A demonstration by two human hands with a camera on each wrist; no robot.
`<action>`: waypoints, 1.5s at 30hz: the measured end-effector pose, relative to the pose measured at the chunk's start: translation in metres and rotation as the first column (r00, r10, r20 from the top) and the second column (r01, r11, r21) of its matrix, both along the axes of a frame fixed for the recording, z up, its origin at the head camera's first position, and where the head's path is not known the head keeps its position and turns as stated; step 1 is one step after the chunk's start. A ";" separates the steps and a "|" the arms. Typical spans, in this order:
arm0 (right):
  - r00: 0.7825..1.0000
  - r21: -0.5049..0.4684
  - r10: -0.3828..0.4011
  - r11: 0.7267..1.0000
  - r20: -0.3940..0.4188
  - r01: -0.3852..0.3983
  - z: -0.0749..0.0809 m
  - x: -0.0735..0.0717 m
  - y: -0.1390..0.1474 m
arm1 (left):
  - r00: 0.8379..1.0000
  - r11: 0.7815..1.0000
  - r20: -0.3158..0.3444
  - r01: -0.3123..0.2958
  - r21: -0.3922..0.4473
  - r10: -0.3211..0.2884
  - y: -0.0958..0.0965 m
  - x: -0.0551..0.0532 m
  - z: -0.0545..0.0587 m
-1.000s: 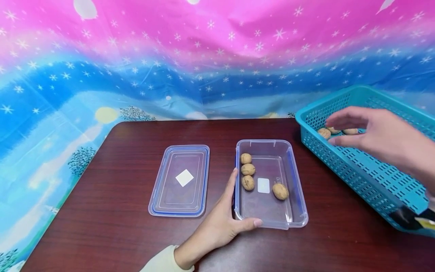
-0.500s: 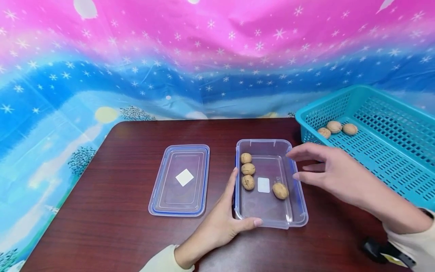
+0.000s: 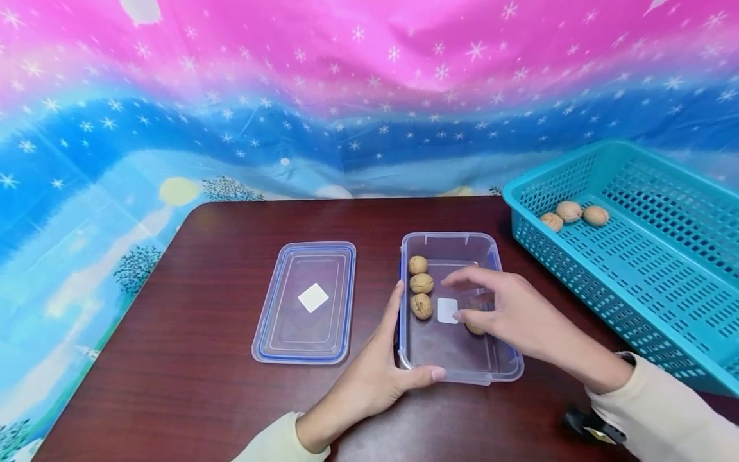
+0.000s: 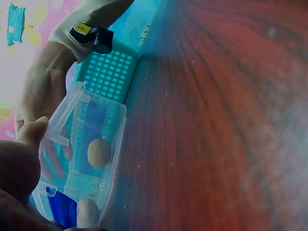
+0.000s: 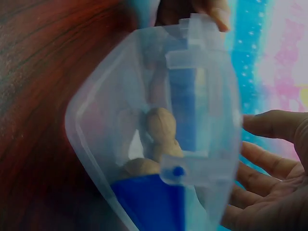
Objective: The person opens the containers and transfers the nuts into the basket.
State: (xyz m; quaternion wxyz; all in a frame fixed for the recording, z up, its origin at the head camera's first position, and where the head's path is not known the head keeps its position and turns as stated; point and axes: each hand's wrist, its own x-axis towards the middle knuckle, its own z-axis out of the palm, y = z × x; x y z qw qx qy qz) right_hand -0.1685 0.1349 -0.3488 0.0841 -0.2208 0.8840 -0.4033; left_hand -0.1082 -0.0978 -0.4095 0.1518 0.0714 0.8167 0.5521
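Observation:
My left hand grips the near-left corner of a clear plastic food box, thumb over the front rim and fingers along the left wall. Inside, three walnuts line the left wall. Another walnut sits at the right, partly covered by my right hand. That hand is above the box, thumb and fingers apart, with nothing seen between them. The right wrist view shows its fingers loosely spread beside the box wall. In the left wrist view a single walnut shows through the clear plastic.
A lid with a blue seal and white sticker lies left of the box on the dark wooden table. The teal basket at the right holds three walnuts in its far-left corner. A patterned cloth hangs behind.
From over the basket, my right hand has come left and toward me, past the box's right rim, to above the box. My left hand keeps its grip.

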 end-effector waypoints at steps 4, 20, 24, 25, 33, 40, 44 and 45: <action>0.999 0.012 0.031 0.999 -0.020 -0.031 -0.007 -0.003 -0.008 | 1.000 1.000 -0.001 -0.002 -0.001 0.002 0.000 -0.001 0.000; 0.992 0.057 0.116 0.992 -0.055 -0.113 -0.024 -0.013 -0.027 | 0.999 1.000 -0.032 0.008 0.004 -0.008 0.000 -0.002 -0.002; 0.991 0.048 0.120 0.992 -0.063 -0.117 -0.026 -0.014 -0.029 | 0.999 1.000 -0.046 0.011 0.004 -0.011 0.000 -0.002 -0.002; 0.990 0.046 0.123 0.992 -0.068 -0.120 -0.027 -0.014 -0.030 | 0.999 1.000 -0.042 0.010 0.006 -0.010 0.000 -0.002 -0.002; 0.988 0.053 0.133 0.990 -0.084 -0.129 -0.033 -0.014 -0.035 | 0.999 1.000 -0.047 0.012 0.027 -0.011 0.001 -0.002 -0.003; 0.984 0.090 0.150 0.986 -0.099 -0.141 -0.038 -0.015 -0.040 | 0.999 1.000 -0.037 0.010 0.025 -0.009 0.001 -0.002 -0.002; 0.984 0.101 0.151 0.985 -0.097 -0.141 -0.039 -0.014 -0.042 | 0.999 1.000 -0.036 0.009 0.026 -0.008 0.001 -0.002 -0.002; 0.984 0.104 0.151 0.985 -0.098 -0.141 -0.039 -0.014 -0.042 | 0.999 1.000 -0.037 0.008 0.025 -0.007 0.001 -0.002 -0.002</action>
